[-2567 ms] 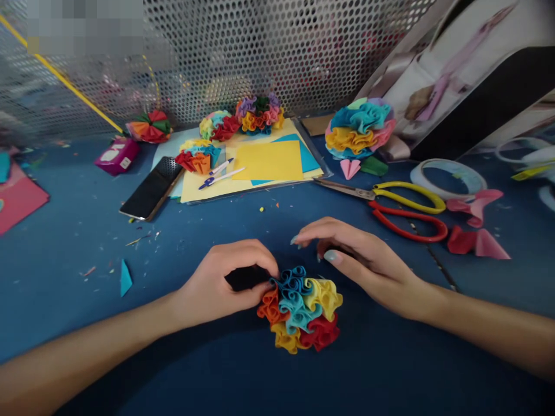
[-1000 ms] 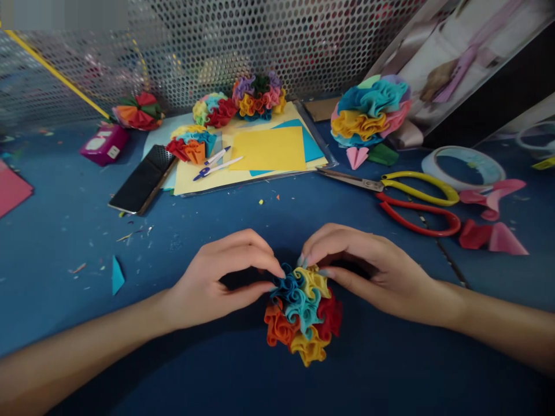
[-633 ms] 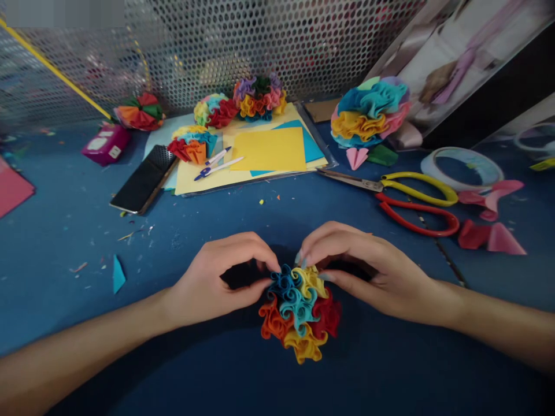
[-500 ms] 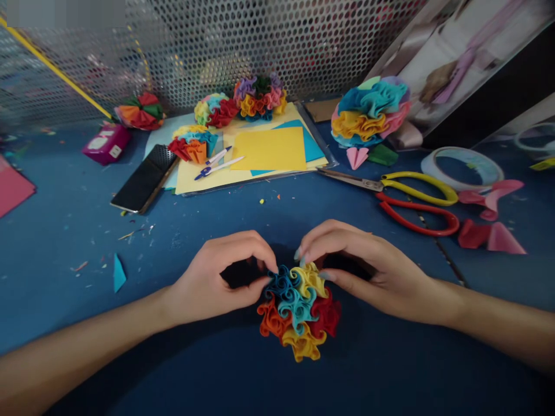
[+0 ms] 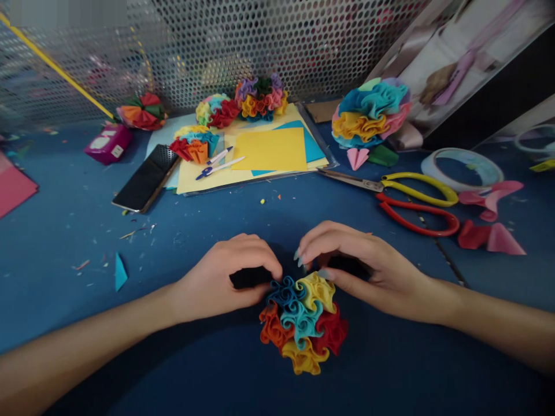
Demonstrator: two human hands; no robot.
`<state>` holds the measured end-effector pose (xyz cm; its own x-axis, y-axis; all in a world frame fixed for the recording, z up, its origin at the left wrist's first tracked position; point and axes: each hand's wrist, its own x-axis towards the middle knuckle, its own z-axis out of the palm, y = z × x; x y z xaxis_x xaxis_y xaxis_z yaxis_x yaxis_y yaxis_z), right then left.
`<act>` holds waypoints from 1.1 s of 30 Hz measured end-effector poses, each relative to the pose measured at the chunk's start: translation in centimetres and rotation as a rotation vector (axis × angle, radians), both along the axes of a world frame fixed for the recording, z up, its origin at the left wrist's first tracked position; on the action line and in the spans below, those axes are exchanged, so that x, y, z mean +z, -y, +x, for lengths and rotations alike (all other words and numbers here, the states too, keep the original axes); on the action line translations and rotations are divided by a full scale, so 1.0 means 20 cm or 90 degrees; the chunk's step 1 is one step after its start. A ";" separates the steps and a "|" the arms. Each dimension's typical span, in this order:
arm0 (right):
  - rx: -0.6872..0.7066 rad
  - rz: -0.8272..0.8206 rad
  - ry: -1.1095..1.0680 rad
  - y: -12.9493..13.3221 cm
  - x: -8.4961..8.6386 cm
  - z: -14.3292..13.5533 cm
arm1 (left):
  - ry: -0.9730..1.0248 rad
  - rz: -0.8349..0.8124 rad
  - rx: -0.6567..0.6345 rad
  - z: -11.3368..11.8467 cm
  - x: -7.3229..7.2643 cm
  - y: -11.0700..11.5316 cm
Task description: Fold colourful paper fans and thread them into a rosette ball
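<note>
A ball of curled paper flowers (image 5: pixel 301 323) in dark blue, pale yellow, turquoise, orange, red and golden yellow is low in the middle, over the blue table. My left hand (image 5: pixel 236 274) grips its upper left side by the dark blue flower, thumb and index finger curled in; part of the grip is hidden. At the upper right, the thumb of my right hand (image 5: pixel 368 268) rests against the pale yellow flower. The bent fingers of that hand are apart from the thumb, their tips just behind the ball.
Scissors (image 5: pixel 385 196), a tape roll (image 5: pixel 463 169) and pink paper pieces (image 5: pixel 492 199) lie right. Behind are yellow paper (image 5: pixel 273 150), pens (image 5: pixel 214 164), a phone (image 5: pixel 143 179), a purple box (image 5: pixel 107 144) and several paper flower balls (image 5: pixel 370 115). A perforated metal panel (image 5: pixel 295 46) stands at the back.
The flower ball has shifted slightly down and to the right. My left hand has moved a little right with it, while my right hand stays nearly in place, its fingertips now clear of the ball.
</note>
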<state>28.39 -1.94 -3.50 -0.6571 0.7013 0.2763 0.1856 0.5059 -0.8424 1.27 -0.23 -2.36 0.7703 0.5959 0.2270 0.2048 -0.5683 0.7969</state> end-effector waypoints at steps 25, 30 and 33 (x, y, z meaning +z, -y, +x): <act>-0.133 0.114 -0.011 0.02 0.02 -0.01 | 0.050 -0.072 0.046 -0.02 0.01 0.02; -0.010 0.349 0.032 0.07 0.05 0.01 | 0.064 -0.078 0.063 -0.01 0.02 0.02; 0.115 0.422 0.125 0.11 0.05 -0.02 | 0.033 -0.053 0.059 0.00 0.02 0.03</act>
<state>28.09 -4.08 -2.47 -0.8283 0.3023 0.4717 0.1673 0.9370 -0.3066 1.23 -0.75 -1.87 0.6991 0.6827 0.2124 0.2105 -0.4803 0.8515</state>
